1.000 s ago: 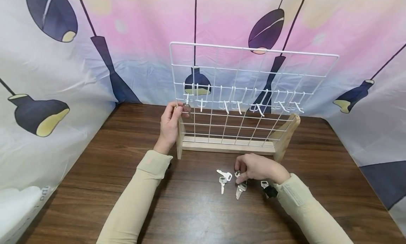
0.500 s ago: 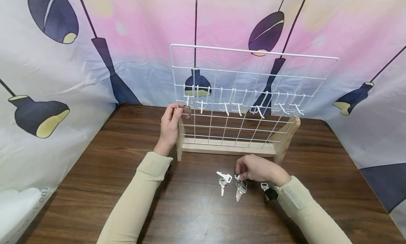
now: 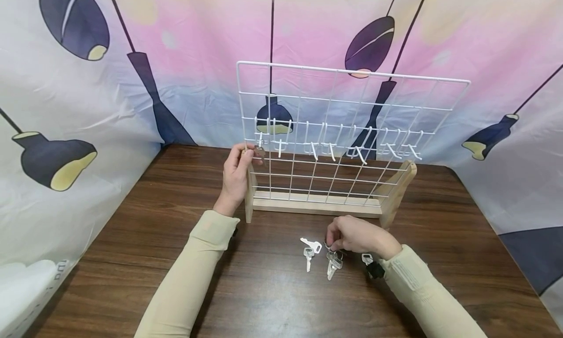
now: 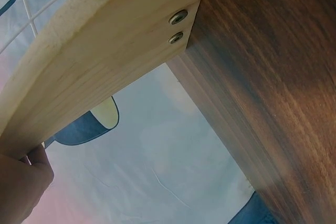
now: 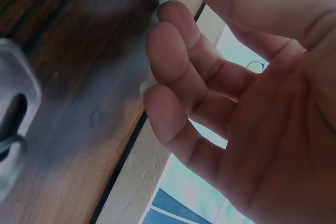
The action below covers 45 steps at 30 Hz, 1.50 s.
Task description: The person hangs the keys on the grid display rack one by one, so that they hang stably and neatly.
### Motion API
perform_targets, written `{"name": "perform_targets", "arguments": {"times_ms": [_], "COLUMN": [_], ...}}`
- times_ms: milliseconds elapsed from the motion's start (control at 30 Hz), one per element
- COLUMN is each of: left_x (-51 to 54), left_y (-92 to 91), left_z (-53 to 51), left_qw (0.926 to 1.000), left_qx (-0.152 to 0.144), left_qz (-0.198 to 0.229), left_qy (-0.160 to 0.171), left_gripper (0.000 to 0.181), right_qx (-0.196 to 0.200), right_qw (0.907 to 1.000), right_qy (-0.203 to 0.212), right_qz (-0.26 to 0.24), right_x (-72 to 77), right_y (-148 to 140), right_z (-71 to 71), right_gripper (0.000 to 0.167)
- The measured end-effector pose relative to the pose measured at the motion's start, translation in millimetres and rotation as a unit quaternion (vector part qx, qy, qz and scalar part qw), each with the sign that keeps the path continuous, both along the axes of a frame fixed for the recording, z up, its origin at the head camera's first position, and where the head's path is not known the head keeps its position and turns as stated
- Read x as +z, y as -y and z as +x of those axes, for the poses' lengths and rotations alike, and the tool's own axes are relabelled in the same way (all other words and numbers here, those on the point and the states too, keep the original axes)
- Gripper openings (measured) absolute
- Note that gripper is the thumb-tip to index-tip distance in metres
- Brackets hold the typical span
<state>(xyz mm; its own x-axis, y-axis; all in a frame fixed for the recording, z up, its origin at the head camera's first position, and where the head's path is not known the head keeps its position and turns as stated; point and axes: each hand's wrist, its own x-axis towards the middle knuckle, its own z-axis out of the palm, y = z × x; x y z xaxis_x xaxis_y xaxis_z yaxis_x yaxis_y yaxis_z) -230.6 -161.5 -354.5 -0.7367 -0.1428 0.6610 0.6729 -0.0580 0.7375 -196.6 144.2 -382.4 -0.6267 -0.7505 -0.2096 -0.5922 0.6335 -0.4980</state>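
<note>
- Bunch of keys [image 3: 334, 265], silver, on the brown wooden table [image 3: 272, 304] in front of a white wire rack [image 3: 352, 71], with the blades pointing toward the person.
- Right hand [image 3: 357, 233]: thumb and forefinger pinch the upper end of this bunch. In the right wrist view the other three fingers are loosely bent, with a toothed key blade at the top edge.
- Two more keys just left of the bunch: one lies slanted [image 3: 311, 244], and the other points toward the person [image 3: 308, 260], its head close to the first. Whether they touch is hard to tell.
- Another key [image 3: 366, 257] lies by the right wrist, partly hidden by a black wrist strap [image 3: 376, 269].
- Left hand [image 3: 235, 171]: grips the upper part of the rack's left wooden upright [image 3: 249, 201], thumb in front. In the left wrist view, that side panel shows two metal bolts [image 4: 177, 27].
- A row of white hooks [image 3: 359, 155] runs across the grid; a metal piece that looks like a key [image 3: 260, 151] hangs at the leftmost one, near the left fingers.
- Pale wooden crosspiece [image 3: 316, 207] along the bottom of the rack.
- Pale sleeves [image 3: 184, 279] on both arms.
- Pink, blue and white cloth [image 3: 198, 35] behind, printed with dark hanging lamps.
- White packet [image 3: 26, 299] with lettering at the lower left edge.
</note>
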Motion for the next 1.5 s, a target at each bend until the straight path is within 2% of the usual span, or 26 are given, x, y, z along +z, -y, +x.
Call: {"name": "perform_targets", "arguments": {"times_ms": [233, 500, 800, 1500], "left_x": [-0.8, -1.6, -1.4, 0.7], "left_y": [-0.8, -0.9, -1.5, -0.2], "left_z": [0.2, 1.5, 1.9, 0.1], "left_qw": [0.9999, 1.0, 1.0, 1.0], "left_qx": [0.003, 0.001, 0.001, 0.001], "left_qz": [0.007, -0.003, -0.002, 0.002], "left_qy": [0.007, 0.007, 0.008, 0.005], "left_gripper": [0.018, 0.025, 0.023, 0.025], "right_qx": [0.006, 0.018, 0.023, 0.017], "right_qw": [0.9999, 0.9994, 0.998, 0.9972], "right_qy": [0.004, 0.005, 0.029, 0.017], "right_qz": [-0.008, -0.028, -0.052, -0.07], "right_x": [-2.3, -0.2, 4.4, 14.0], "right_y": [0, -2, -1, 2], "right_z": [0.9, 2.1, 3.3, 1.6], "right_gripper": [0.018, 0.018, 0.013, 0.008]}}
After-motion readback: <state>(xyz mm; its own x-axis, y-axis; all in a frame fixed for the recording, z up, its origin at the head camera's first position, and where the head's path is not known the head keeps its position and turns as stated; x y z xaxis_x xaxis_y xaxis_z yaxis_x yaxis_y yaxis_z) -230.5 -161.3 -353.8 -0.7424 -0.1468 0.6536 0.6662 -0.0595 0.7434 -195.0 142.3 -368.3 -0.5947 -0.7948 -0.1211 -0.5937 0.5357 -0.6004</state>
